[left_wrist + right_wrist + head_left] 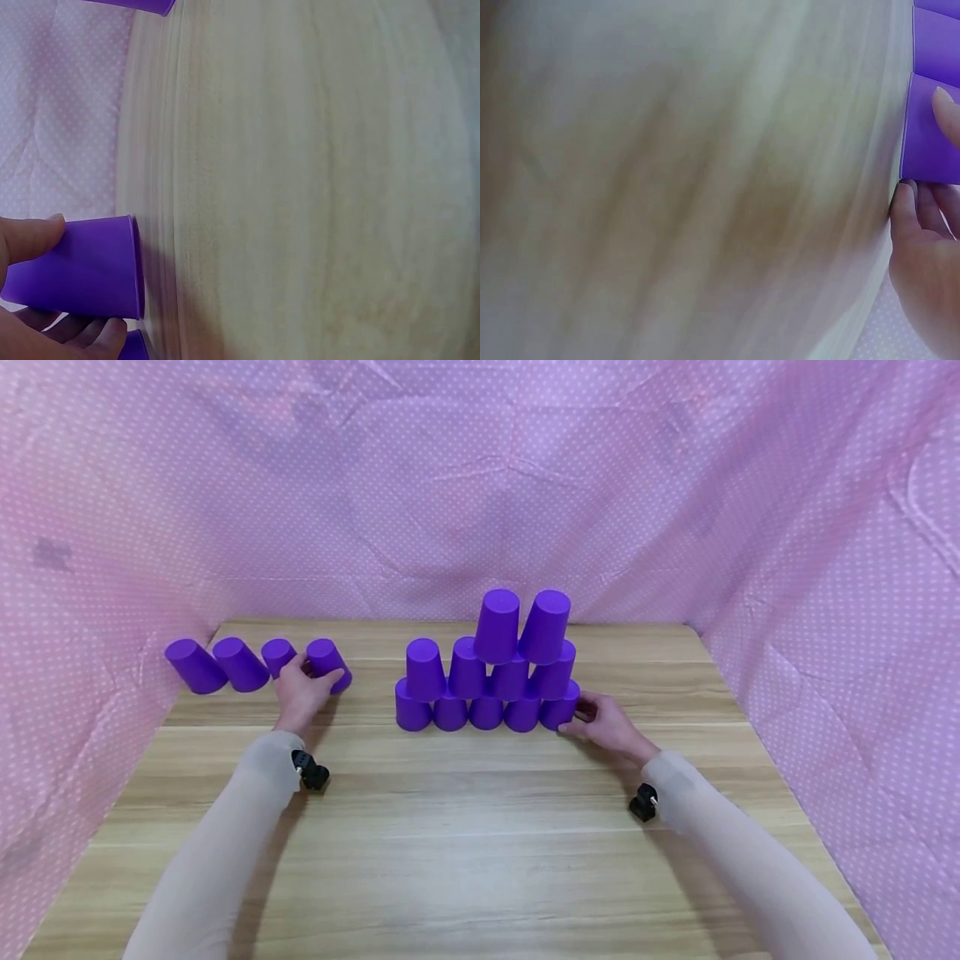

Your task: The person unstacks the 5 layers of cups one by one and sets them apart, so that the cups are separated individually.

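Observation:
My left hand [302,695] grips an upside-down purple cup [327,662], the rightmost of a row at the left. In the left wrist view, the thumb lies on one side of that purple cup [82,266] and the fingers on the other. My right hand [606,725] is at the right end of a purple cup stack, holding the end cup [558,708] of its bottom row. The right wrist view has the thumb on this cup [926,142] and the fingertips against its far side. Two cups [498,627] stand on top of the stack's second row.
Three more upside-down purple cups stand left of the gripped one, including an outermost cup [197,667] and a cup [279,653] partly hidden by my left hand. Wooden tabletop [465,843] lies under everything. Pink dotted cloth [420,485] surrounds the table's back and sides.

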